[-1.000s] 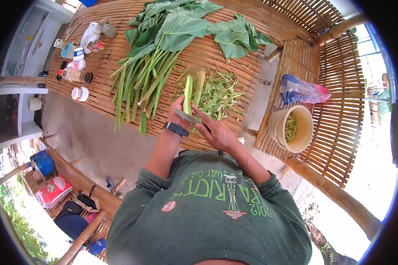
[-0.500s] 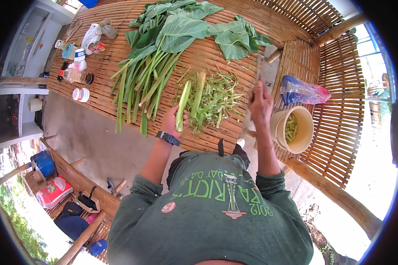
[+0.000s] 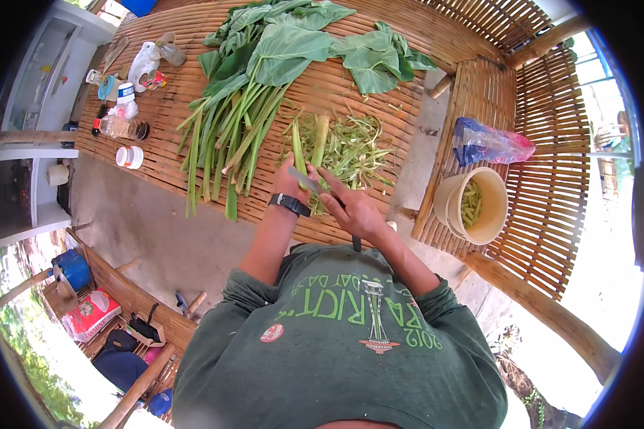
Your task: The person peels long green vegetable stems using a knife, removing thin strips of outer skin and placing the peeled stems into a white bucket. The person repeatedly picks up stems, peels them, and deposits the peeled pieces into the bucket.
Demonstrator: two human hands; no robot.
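Both hands grip: left hand [image 3: 290, 182] a green stalk [image 3: 298, 149], right hand [image 3: 354, 212] a half-hidden knife [image 3: 309, 184].

A slatted bamboo table [image 3: 379, 86] carries a bundle of long green stalks with broad leaves [image 3: 243, 107], a heap of green peelings [image 3: 354, 146], and at its far left end bottles and small jars [image 3: 125, 107]. A lower slatted bench [image 3: 551, 164] to the right bears a cream bucket [image 3: 454, 207] and a plastic bag [image 3: 490, 145].
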